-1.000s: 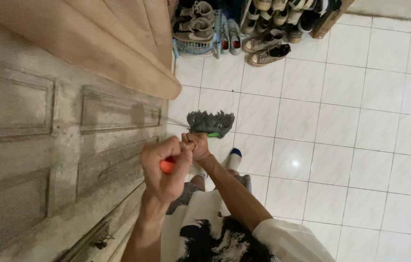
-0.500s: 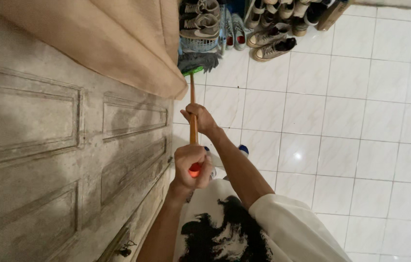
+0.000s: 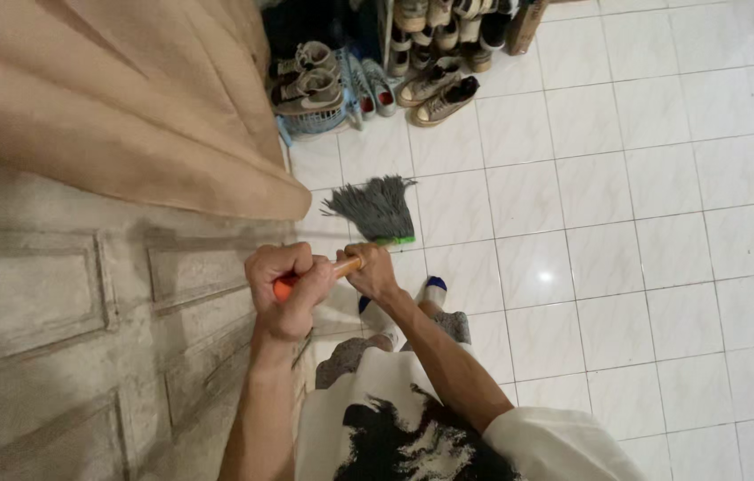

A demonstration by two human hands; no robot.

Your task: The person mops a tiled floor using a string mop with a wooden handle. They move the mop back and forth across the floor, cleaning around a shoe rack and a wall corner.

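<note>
Your left hand (image 3: 286,287) has its fingers clamped around the orange end of the broom handle (image 3: 341,267), and your right hand (image 3: 373,270) is closed on the wooden part of the same handle, just beyond the left one. The two hands are almost touching. The broom (image 3: 375,207) goes forward from your fingers, and its grey bristle head with a green band lies on the white tiled floor (image 3: 626,205), a little ahead of your right hand.

To the left of your fingers you see a grey panelled wooden door (image 3: 65,321), and above it hangs a beige curtain (image 3: 110,116), whose lower edge comes near the bristles. Far ahead of your fingers, at the wall, stand several pairs of shoes (image 3: 435,85), some in a pale blue basket (image 3: 315,120) and some on a rack; they are grey, beige and dark. Below your hands you can see your foot in a blue and white sock (image 3: 430,289) on the tiles.
</note>
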